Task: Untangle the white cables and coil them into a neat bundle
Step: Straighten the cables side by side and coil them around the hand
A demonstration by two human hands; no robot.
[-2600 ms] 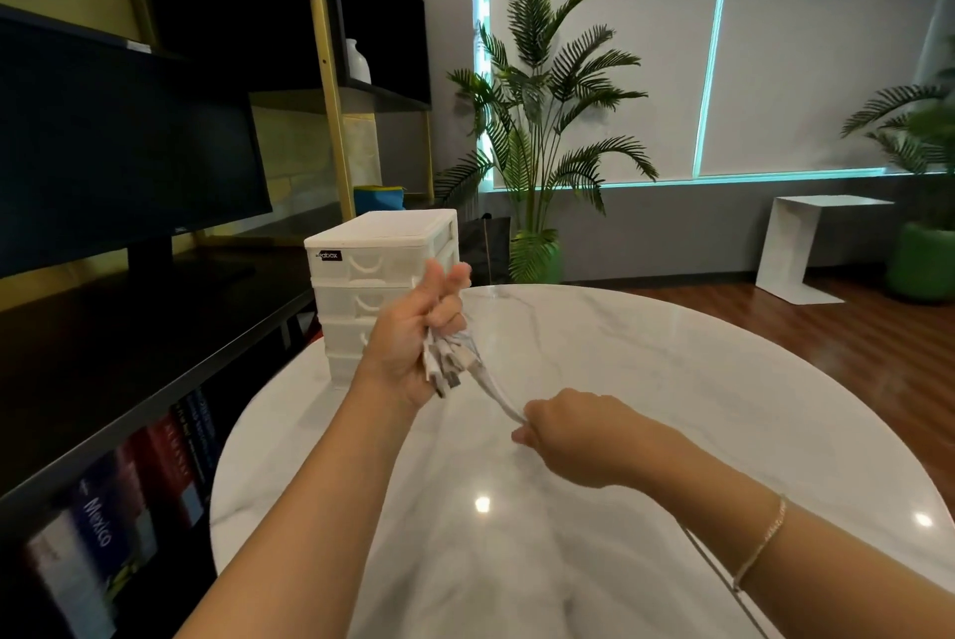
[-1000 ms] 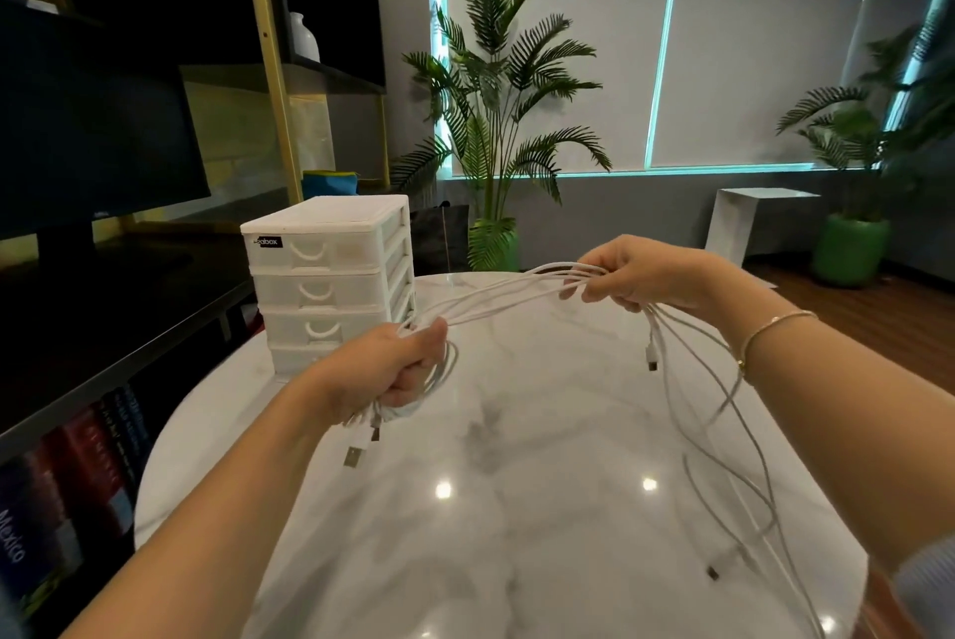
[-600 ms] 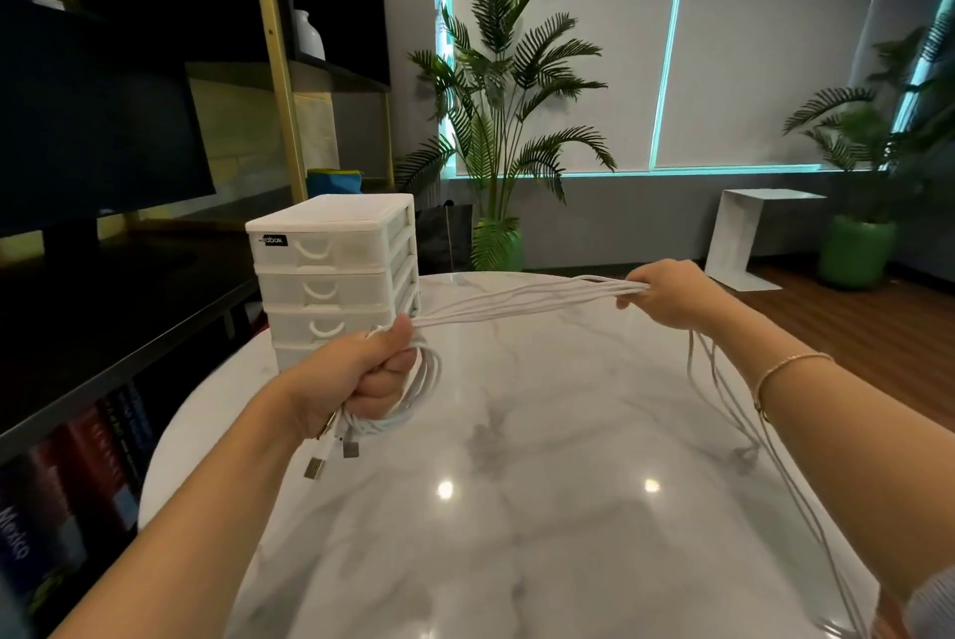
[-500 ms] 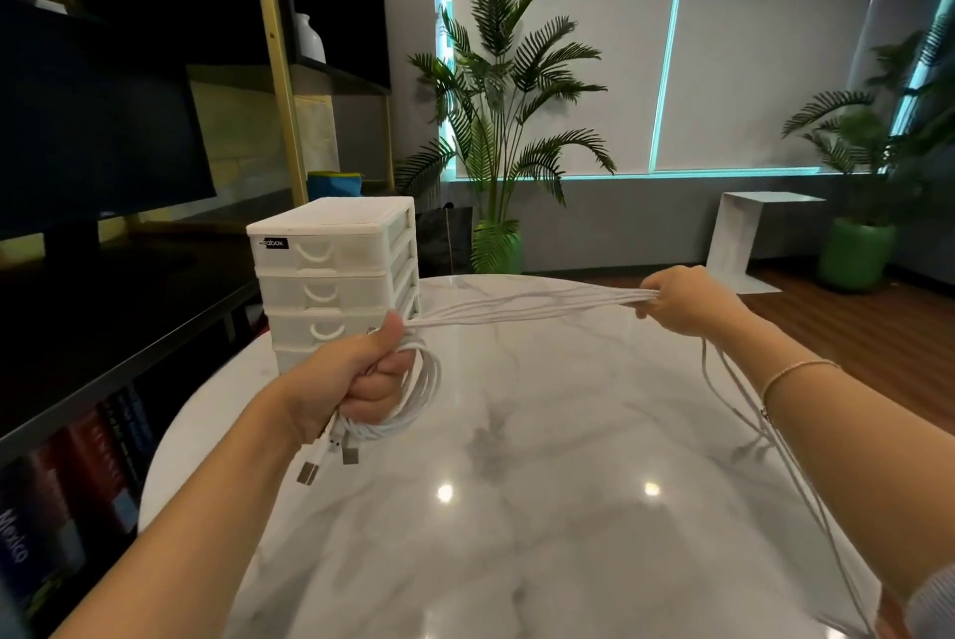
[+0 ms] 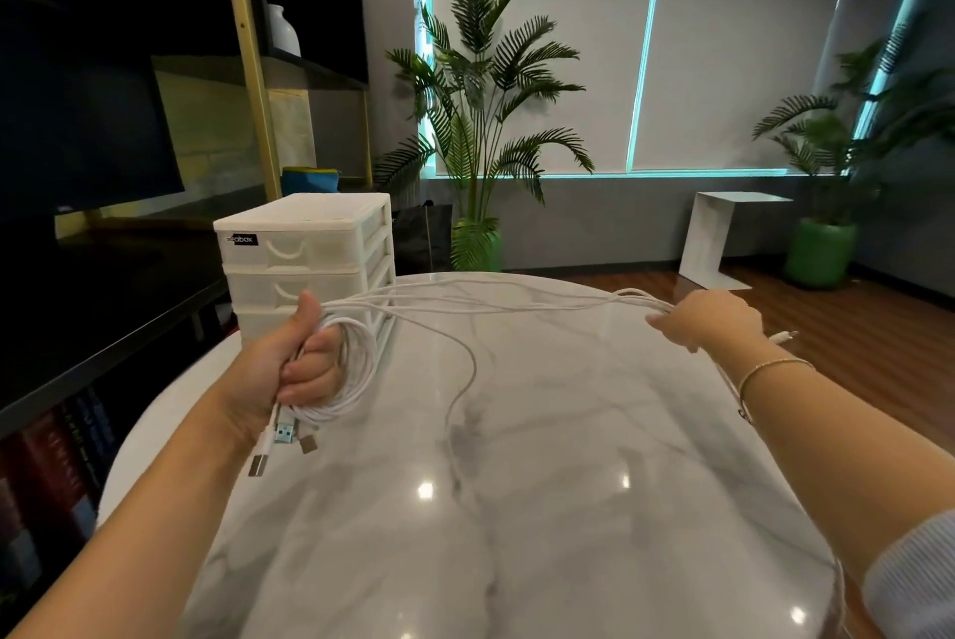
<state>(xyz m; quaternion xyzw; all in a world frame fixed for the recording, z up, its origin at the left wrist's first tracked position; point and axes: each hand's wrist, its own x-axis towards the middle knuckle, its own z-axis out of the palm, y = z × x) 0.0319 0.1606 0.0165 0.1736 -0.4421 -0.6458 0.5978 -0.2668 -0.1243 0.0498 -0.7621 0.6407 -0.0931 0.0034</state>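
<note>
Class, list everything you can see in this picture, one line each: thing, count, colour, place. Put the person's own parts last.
white cables: several, white, stretched between both hands, one strand sagging to the table
USB plugs: three, silver, hanging below left hand
table: one, white marble, centre
drawer unit: one, white, table's far left
palm plants: two, green, by the windows
side table: one, white, on the floor, far right
vase: one, white, on shelf
bracelet: one, gold, right wrist
left hand: grips coiled cables
right hand: holds cable strands
</note>
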